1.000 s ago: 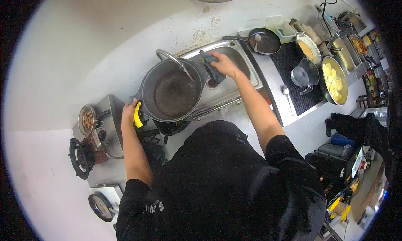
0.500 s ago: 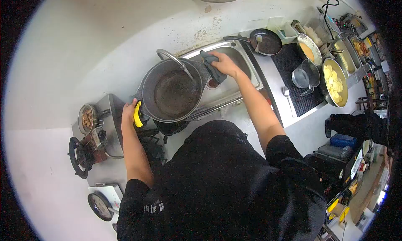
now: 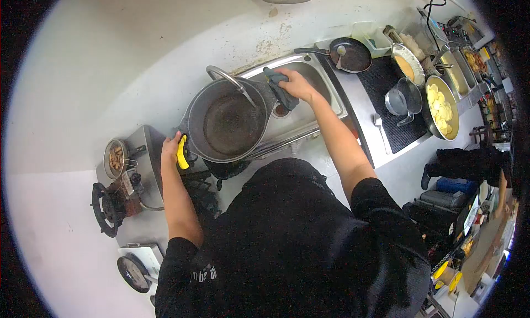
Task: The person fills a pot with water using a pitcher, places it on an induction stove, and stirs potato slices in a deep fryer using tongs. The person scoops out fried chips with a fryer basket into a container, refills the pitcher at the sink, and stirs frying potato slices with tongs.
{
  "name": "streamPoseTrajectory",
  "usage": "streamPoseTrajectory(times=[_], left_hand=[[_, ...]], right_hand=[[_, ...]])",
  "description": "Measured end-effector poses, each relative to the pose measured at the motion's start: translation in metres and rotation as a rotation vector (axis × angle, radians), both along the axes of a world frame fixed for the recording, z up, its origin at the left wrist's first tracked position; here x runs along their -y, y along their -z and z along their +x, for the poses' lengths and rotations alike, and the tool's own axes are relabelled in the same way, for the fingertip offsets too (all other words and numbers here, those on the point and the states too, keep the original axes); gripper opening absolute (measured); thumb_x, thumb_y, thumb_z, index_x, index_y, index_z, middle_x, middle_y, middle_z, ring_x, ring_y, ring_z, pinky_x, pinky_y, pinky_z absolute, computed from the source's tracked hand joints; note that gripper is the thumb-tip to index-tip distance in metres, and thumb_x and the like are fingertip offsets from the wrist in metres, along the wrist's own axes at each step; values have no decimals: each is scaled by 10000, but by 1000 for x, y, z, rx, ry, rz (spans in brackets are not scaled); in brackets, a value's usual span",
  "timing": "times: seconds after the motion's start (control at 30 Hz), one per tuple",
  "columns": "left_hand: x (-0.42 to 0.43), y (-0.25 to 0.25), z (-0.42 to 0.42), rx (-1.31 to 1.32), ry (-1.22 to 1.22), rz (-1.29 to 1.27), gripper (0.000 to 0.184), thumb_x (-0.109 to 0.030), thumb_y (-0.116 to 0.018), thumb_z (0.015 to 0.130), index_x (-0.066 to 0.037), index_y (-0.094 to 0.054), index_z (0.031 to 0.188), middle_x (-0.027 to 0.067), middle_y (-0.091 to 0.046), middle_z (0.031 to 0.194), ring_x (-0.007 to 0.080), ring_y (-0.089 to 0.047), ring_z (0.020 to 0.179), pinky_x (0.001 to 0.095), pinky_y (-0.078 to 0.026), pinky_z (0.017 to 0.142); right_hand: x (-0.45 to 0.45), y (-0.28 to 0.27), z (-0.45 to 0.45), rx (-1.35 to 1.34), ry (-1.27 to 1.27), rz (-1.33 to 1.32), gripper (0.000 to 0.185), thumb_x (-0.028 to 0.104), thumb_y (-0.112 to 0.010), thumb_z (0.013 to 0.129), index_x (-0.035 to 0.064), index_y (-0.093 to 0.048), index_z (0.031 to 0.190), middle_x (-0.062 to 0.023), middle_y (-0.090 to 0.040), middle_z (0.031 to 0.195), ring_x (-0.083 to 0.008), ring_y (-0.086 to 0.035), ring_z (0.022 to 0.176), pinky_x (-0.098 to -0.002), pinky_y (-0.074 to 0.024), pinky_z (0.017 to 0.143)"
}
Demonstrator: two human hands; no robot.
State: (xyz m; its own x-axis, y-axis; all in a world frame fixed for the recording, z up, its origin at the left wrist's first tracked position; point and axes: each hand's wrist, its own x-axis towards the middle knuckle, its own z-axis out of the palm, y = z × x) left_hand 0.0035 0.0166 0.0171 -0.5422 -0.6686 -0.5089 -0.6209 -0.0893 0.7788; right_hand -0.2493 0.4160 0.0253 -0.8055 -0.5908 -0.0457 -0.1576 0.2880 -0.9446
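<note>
A large dark pot [image 3: 229, 122] sits at the left part of the steel sink [image 3: 323, 83], beneath the curved faucet [image 3: 223, 74]. My left hand [image 3: 171, 146] is closed at the pot's left side, gripping a yellow and black cloth [image 3: 183, 152] around the handle there. On the right side, my right hand [image 3: 297, 87] is closed on a dark grey cloth [image 3: 282, 88] over the other handle. The pot's inside looks dark, with a brownish bottom. Whether water runs from the faucet is too small to tell.
Right of the sink, a black mat [image 3: 381, 86] bears a frying pan [image 3: 351, 55], a clear jug [image 3: 403, 97] and a bowl of pale yellow slices [image 3: 441, 108]. A burner [image 3: 105, 207] and strainer [image 3: 115, 158] are at left. Another person's dark-clothed legs [image 3: 464, 166] show far right.
My hands and the pot hold the same place. At the far right the other person's legs have shifted, and an arm now shows beside them.
</note>
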Motion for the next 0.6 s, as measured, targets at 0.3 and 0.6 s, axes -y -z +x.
streamPoseTrajectory(times=[0.3,0.6], left_hand=[[-8,-11,-2,22,-8,-44,701,-307,-664,840,140,-345,1276,210,-543,1181,252,-575,1000,329,-469,829],[15,17,-1,32,-30,15,847,-324,-670,832,115,-189,1373,249,-427,1320,277,-532,1108,328,-456,873]], right_hand=[[0,-10,4,-24,-1,4,432,22,-551,773,35,-539,1204,-105,-636,1024,-183,-586,950,-298,-452,857],[4,2,-5,145,73,-118,396,35,-530,780,44,-562,1175,-83,-637,968,-143,-592,848,-270,-473,761]])
